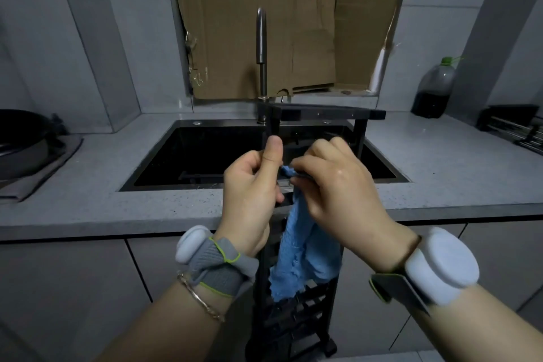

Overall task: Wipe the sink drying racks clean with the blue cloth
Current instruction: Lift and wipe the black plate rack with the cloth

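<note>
Fingers of the left hand (pixel 252 194) curled round a side bar of the black drying rack (pixel 296 317), thumb pointing up. The right hand (pixel 335 185) pinched the blue cloth (pixel 302 258) against a crossbar just beside it, and the rest of the cloth hung down over the rack. The rack stood on end at the near edge of the sink (pixel 205 153), its top bar near the tap (pixel 261 47).

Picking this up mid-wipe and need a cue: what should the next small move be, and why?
Probably slide the right hand with the blue cloth along the bar of the rack that it pinches. The left hand grips the rack upright, and most of the cloth hangs loose, so only that spot gets wiped.
</note>
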`<move>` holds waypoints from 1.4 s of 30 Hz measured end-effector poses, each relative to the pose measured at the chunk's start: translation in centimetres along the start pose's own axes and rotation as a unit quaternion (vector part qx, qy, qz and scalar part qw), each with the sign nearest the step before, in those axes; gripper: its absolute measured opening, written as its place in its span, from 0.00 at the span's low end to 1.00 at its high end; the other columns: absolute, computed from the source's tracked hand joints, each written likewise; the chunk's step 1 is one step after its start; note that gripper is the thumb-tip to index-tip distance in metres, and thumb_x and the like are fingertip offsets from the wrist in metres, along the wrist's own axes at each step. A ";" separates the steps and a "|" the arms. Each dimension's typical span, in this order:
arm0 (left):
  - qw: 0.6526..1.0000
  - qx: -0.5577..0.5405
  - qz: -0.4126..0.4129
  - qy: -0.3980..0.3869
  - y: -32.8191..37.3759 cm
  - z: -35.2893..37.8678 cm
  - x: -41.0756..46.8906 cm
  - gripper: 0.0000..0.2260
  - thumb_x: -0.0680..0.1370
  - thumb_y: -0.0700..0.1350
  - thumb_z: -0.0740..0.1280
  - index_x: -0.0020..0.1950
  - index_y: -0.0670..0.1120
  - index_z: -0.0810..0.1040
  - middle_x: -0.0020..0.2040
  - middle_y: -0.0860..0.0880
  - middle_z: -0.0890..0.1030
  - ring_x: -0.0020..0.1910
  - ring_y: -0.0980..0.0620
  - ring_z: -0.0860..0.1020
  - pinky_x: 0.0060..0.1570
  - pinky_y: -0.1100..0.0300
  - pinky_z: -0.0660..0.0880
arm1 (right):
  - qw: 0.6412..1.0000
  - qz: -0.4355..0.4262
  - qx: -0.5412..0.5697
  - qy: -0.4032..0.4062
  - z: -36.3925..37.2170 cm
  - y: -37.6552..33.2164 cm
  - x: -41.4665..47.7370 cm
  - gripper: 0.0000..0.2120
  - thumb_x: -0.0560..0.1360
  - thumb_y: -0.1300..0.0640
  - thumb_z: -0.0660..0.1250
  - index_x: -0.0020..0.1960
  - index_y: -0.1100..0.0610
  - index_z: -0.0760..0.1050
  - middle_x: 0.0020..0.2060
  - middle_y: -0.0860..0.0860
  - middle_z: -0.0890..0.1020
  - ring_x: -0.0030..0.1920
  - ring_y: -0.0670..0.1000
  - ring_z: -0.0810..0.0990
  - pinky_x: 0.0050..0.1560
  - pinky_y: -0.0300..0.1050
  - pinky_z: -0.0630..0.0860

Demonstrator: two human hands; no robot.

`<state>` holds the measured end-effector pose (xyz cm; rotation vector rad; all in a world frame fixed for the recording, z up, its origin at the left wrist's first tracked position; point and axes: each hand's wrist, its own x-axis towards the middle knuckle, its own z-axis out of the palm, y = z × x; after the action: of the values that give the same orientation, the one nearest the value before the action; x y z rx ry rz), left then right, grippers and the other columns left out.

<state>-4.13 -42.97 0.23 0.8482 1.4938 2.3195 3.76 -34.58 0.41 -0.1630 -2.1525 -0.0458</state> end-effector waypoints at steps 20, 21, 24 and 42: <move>1.000 -0.014 -0.007 -0.014 -0.5 -0.1 -0.7 0.27 0.62 0.63 0.64 0.41 0.38 0.72 0.28 0.45 0.67 0.23 0.53 0.66 0.28 0.61 0.64 | 0.994 0.078 -0.013 0.070 0.2 -2.0 1.1 0.15 0.70 0.57 0.56 0.47 0.61 0.78 0.40 0.55 0.75 0.40 0.56 0.74 0.28 0.46 0.71; 1.000 -0.001 -0.007 -0.014 -0.7 -0.1 -0.6 0.27 0.62 0.63 0.64 0.41 0.38 0.72 0.26 0.46 0.66 0.21 0.55 0.65 0.26 0.63 0.64 | 0.994 0.075 -0.031 0.067 0.1 -1.6 0.9 0.15 0.70 0.57 0.56 0.48 0.61 0.78 0.40 0.55 0.75 0.40 0.56 0.74 0.27 0.46 0.71; 1.000 0.013 -0.018 -0.017 -1.0 -0.1 -0.8 0.25 0.62 0.62 0.65 0.39 0.39 0.70 0.26 0.47 0.65 0.20 0.57 0.65 0.23 0.66 0.64 | 0.993 0.085 -0.013 0.077 0.0 -0.5 -0.2 0.14 0.70 0.59 0.57 0.48 0.62 0.79 0.40 0.55 0.76 0.41 0.54 0.75 0.34 0.43 0.71; 1.000 -0.025 0.010 0.004 -1.5 -0.3 -1.0 0.26 0.62 0.63 0.64 0.41 0.40 0.69 0.30 0.46 0.64 0.21 0.58 0.64 0.24 0.66 0.64 | 0.951 0.239 0.087 0.176 -0.5 1.5 -0.7 0.08 0.72 0.63 0.62 0.45 0.62 0.80 0.38 0.50 0.75 0.39 0.43 0.71 0.38 0.28 0.65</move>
<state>-3.59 -43.03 -1.52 0.8464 1.4312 2.3655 4.73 -33.25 0.10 -0.5274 -1.7041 0.3676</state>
